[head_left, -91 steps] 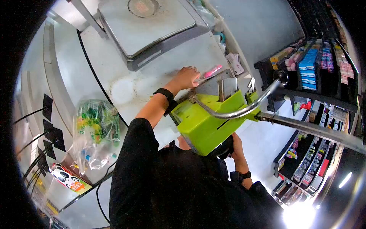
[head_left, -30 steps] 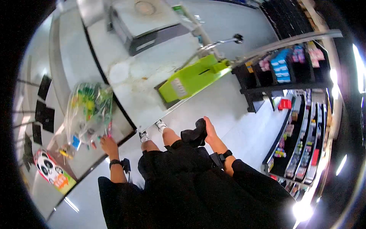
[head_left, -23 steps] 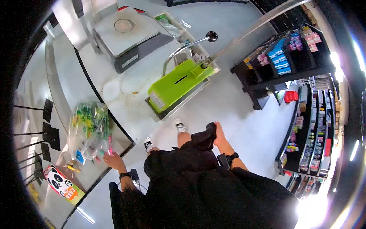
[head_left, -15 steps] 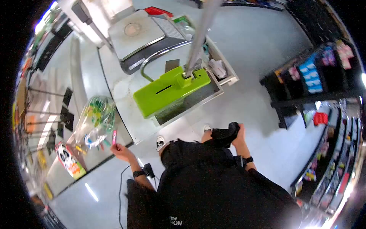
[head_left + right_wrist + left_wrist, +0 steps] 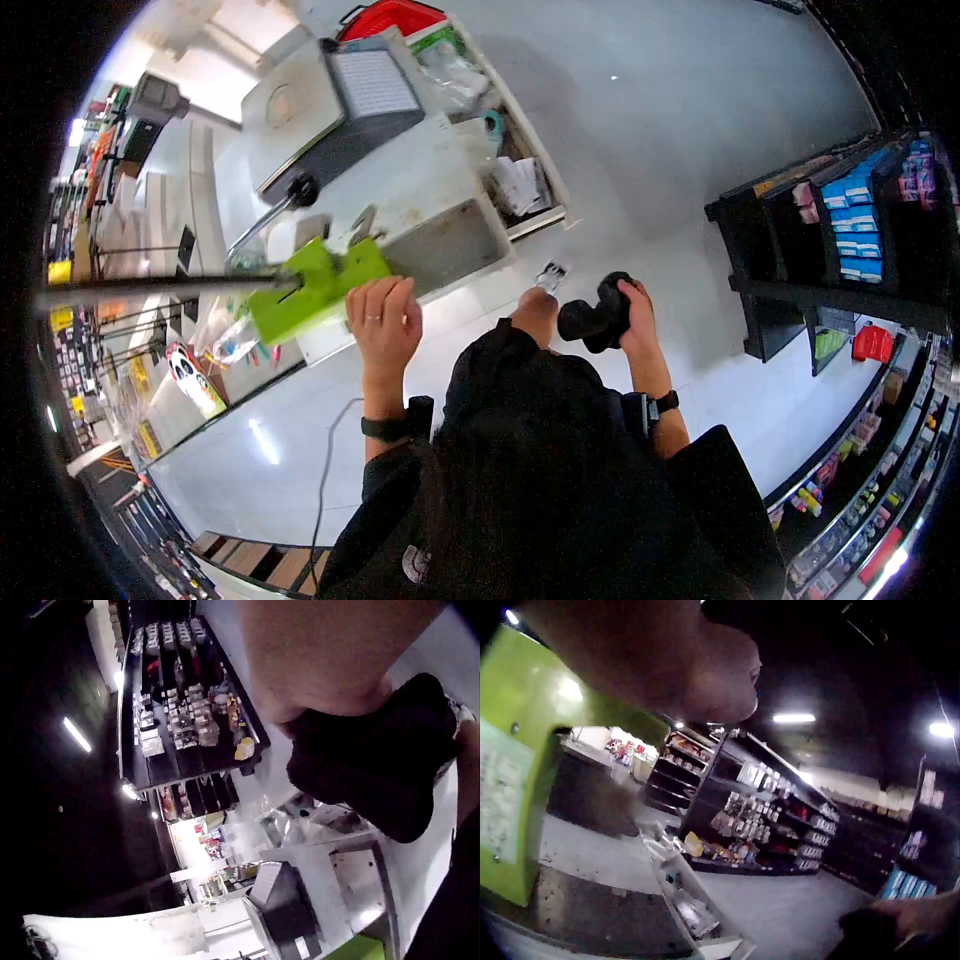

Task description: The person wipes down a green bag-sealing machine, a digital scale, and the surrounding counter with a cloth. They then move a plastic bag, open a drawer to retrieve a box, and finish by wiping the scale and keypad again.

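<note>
Nearest me, my black top [image 5: 500, 480]; a dark strap [image 5: 385, 430] on my L wrist, a black watch [image 5: 665, 402] on my R.

My R hand [image 5: 640, 318] grips a soft black cloth bundle [image 5: 598, 318], held up over the floor [image 5: 450, 365], approx. level w/ my L hand [image 5: 385, 328]. L's up at the near end of the green lever machine [image 5: 290, 318], back of hand showing, ring on one finger; can't tell if it's touching, or if the fingers are clasped on anything.

Machine's at the counter [image 5: 400, 195] edge, w/ a metal bar crossing it. Beyond: weighing scale [image 5: 300, 125], then an open bin [image 5: 545, 175] w/ crumpled papers [image 5: 517, 187] & a teal tape roll [image 5: 492, 125]. Red basket [image 5: 395, 15] past that.

Off to my R, farther back, black shelving [image 5: 780, 325] w/ blue pkgs [image 5: 855, 240].
</note>
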Demonstrator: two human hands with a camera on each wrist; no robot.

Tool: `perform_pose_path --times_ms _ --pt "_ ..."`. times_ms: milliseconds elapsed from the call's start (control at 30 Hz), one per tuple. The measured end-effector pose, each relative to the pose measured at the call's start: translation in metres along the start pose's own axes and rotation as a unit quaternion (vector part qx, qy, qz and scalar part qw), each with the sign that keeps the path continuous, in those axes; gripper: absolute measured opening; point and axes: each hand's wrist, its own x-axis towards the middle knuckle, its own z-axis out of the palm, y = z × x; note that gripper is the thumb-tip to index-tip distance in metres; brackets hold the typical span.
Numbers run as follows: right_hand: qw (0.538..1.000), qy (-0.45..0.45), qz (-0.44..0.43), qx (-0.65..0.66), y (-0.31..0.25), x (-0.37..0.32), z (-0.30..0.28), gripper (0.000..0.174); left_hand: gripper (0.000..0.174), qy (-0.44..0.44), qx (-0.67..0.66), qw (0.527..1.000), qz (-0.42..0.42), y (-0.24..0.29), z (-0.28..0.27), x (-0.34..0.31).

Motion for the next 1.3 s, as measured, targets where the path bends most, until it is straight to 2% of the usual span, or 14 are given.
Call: perform_pose_path --times_ms 133,200,333,367,400,500,567,600,667,733,900,1000,1067,1300 --pt "0.998 -0.009 0.015 -0.064 -0.063 0.040 0.020 0.018 0.027 -0.050 0.149 0.984 -0.080 0.015 0.054 0.009" --pt "0.997 -0.035 0.011 -0.072 -0.097 0.065 0.033 0.017 0.025 0.021 0.198 0.968 -0.149 0.018 0.071 0.012" --pt "0.987 0.037 0.031 -0.151 -0.171 0.122 0.039 0.016 0.022 -0.029 0.025 0.979 -0.200 0.056 0.110 0.050" --pt "0.982 0.078 0.024 -0.171 -0.194 0.120 0.061 0.014 0.023 -0.055 -0.044 0.957 -0.281 0.066 0.135 0.050" --pt "0.980 0.068 0.025 -0.183 -0.210 0.137 0.064 0.014 0.025 -0.074 -0.113 0.925 -0.354 0.072 0.171 0.051" --pt "0.979 0.002 -0.022 -0.202 -0.249 0.196 0.044 0.016 0.035 -0.136 -0.160 0.898 -0.385 0.078 0.240 0.072" --pt "0.980 0.032 0.002 -0.197 -0.269 0.221 0.056 0.017 0.041 -0.297 -0.178 0.896 -0.278 0.072 0.267 0.068" --pt "0.980 0.069 0.020 -0.183 -0.280 0.236 0.064 0.018 0.041 -0.291 -0.175 0.896 -0.288 0.068 0.275 0.065" --pt "0.983 0.045 0.062 -0.166 -0.293 0.272 0.065 0.021 0.044 -0.372 -0.076 0.919 -0.104 0.057 0.291 0.064" --pt "0.977 0.034 0.115 -0.177 -0.309 0.301 0.079 0.022 0.044 -0.346 -0.052 0.935 -0.052 0.049 0.315 0.059" --pt "0.948 -0.052 0.156 -0.272 -0.355 0.386 0.126 0.022 0.047 -0.432 -0.042 0.871 -0.230 0.062 0.349 0.095" --pt "0.930 -0.132 0.178 -0.292 -0.373 0.452 0.183 0.022 0.028 -0.337 0.018 0.873 -0.351 0.086 0.366 0.107" --pt "0.892 -0.225 0.098 -0.381 -0.392 0.481 0.220 0.023 0.023 -0.340 0.130 0.834 -0.413 0.101 0.379 0.116" --pt "0.796 -0.330 0.072 -0.502 -0.368 0.504 0.377 0.019 0.032 -0.279 0.138 0.743 -0.593 0.135 0.385 0.119"
